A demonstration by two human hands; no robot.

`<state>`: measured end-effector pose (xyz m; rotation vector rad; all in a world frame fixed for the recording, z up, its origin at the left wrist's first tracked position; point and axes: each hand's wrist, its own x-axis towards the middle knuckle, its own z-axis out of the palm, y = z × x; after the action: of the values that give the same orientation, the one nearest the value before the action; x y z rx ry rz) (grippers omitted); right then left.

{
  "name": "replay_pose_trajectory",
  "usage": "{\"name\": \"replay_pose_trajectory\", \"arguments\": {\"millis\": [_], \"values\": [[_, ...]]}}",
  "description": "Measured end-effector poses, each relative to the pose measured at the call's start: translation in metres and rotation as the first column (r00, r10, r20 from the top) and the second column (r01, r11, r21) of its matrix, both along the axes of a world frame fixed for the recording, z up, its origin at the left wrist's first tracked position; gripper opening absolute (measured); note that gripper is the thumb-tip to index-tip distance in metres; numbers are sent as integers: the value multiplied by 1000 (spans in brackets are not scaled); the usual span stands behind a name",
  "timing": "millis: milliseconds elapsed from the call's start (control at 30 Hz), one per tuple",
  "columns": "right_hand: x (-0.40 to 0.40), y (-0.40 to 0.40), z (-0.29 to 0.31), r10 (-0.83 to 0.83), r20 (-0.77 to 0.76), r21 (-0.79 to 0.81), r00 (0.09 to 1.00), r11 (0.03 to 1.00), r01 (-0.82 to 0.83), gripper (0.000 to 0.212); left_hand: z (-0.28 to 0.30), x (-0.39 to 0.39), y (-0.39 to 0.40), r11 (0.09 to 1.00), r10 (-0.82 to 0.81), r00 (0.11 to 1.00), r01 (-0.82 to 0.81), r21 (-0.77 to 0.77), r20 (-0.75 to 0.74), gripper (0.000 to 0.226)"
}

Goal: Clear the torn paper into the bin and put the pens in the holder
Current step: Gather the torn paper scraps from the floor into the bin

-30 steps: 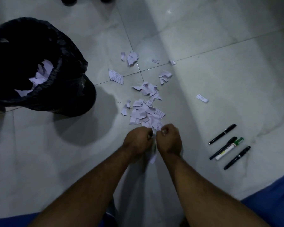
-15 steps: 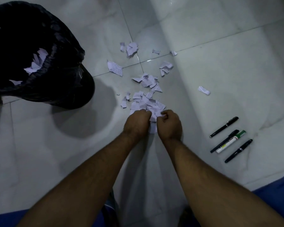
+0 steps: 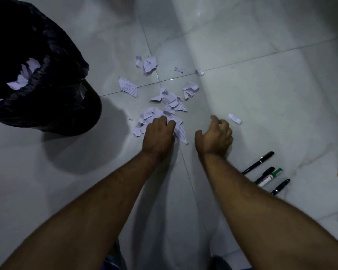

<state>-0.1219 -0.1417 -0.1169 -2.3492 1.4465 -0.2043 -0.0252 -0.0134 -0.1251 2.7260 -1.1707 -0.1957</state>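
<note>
Torn paper (image 3: 164, 112) lies mostly on the tiled floor (image 3: 261, 94), in a loose scatter just right of the bin (image 3: 53, 106). Bin is lined with a black bag; a few pale scraps (image 3: 25, 75) show inside its mouth, so some clearing looks done.

Main cluster sits nearest the bin. Smaller clumps lie beyond it, further from the person: one lined piece (image 3: 128, 87) close to the bin's right edge, two crumpled bits (image 3: 149, 64) past that, tiny fragments (image 3: 179, 69) further right. One stray scrap (image 3: 235, 119) lies well apart from the bin, on the far side of the cluster.

Left hand (image 3: 158, 135) is down on the near edge of the main cluster, fingers curled into the scraps; paper pokes out under the knuckles. Reads as gathering a handful. Right hand (image 3: 215, 136) hovers further from the bin, fingers loosely curled, nothing visible in it, just short of the stray scrap.

Pens (image 3: 265, 172): four in a rough row on the floor, far right of the bin and well apart from it, untouched. Three dark, one white-bodied marker with a green cap (image 3: 269, 177). Holder: not identifiable in view; a tan object at the right frame edge is too cropped to name.

Progress estimate: early to middle of the paper step. Most scraps remain on the floor. Pen step not begun.
</note>
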Motion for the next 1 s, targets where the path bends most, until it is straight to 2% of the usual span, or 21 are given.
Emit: {"name": "replay_pose_trajectory", "arguments": {"millis": [67, 133, 200, 300, 367, 400, 467, 533, 567, 633, 700, 733, 800, 900, 933, 1000], "values": [[1, -16, -7, -37, -125, 0, 991, 999, 38, 79, -4, 0, -3, 1000, 21, 999, -21, 4, 38, 18], [7, -27, -13, -63, -180, 75, 982, 994, 78, 86, -6, -1, -8, 999, 32, 999, -32, -5, 21, 16], [17, -30, -17, -8, -154, 110, 988, 994, 25, 82, -7, -3, -13, 999, 41, 999, -41, -31, 2, 16], [33, -17, -13, 219, 32, 70, 975, 973, -220, 71, -1, -2, -15, 996, 79, 997, -80, -46, -23, 20], [39, -11, -9, 257, 131, 26, 958, 965, -262, 69, 3, 2, -9, 987, 152, 988, -151, -46, 15, 27], [38, -10, -7, 228, 125, 16, 966, 973, -231, 71, 4, 3, -4, 980, 195, 980, -194, -41, 37, 31], [38, -4, -9, 170, 63, 55, 983, 983, -174, 78, 6, 3, 8, 946, 325, 945, -325, 2, 49, 40], [40, 11, -15, 266, -13, 107, 964, 959, -263, 85, 5, 1, 18, 872, 486, 874, -485, 70, 0, 50], [42, 20, -19, 346, 14, 128, 938, 930, -345, 85, 4, 0, 19, 844, 534, 845, -529, 93, -39, 52], [53, 35, -22, 415, 194, 183, 889, 875, -449, 80, 2, 3, 17, 848, 528, 837, -529, 32, -147, 54], [67, 36, -20, 335, 349, 201, 875, 886, -419, 75, 4, 12, 13, 880, 431, 859, -468, -82, -278, 58], [72, 30, -20, 307, 358, 175, 882, 906, -386, 76, 5, 18, 12, 890, 391, 862, -443, -107, -323, 55], [82, 13, -19, 327, 262, 94, 908, 928, -361, 82, 7, 36, 10, 892, 386, 868, -438, -116, -311, 50], [103, -14, -18, 403, 71, 106, 912, 906, -409, 94, 9, 66, 7, 905, 417, 903, -423, -42, -106, 58], [112, -19, -17, 437, 18, 140, 899, 889, -435, 94, 8, 76, 5, 909, 415, 906, -415, 15, -86, 64], [124, -19, -15, 530, -48, 177, 846, 839, -515, 86, 9, 92, -1, 916, 400, 904, -386, 113, -150, 72]]}}
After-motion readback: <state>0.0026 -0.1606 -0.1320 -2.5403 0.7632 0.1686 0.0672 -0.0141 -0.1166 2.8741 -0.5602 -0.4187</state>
